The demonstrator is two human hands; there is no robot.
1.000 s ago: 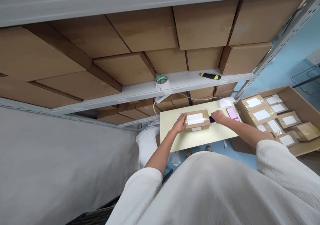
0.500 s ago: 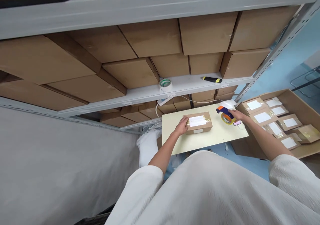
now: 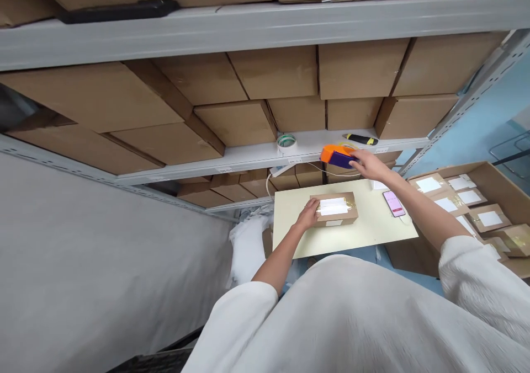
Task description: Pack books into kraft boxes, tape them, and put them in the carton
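A small cardboard box (image 3: 350, 217) lies on the cream board (image 3: 306, 243), with clear tape and a white label on its top and another white label on its near side. My left hand (image 3: 308, 214) grips the box's left end, fingers over the top edge. Up at the shelf's front edge, my right hand (image 3: 370, 166) is closed around an orange and purple tape dispenser (image 3: 338, 157). The dispenser's tape roll is mostly hidden. A phone (image 3: 393, 204) with a lit screen lies on the board below my right forearm.
On the shelf ledge (image 3: 312, 139) sit a tape roll (image 3: 286, 143) and a yellow-black utility knife (image 3: 361, 139), before stacked cartons (image 3: 232, 123). To the right, a large open carton (image 3: 511, 189) holds several labelled boxes. White bags (image 3: 247, 246) lie left of the board.
My right hand has lifted the tape dispenser up and left from the board to the shelf edge, uncovering the phone. The left hand stays on the box. The view has shifted slightly.
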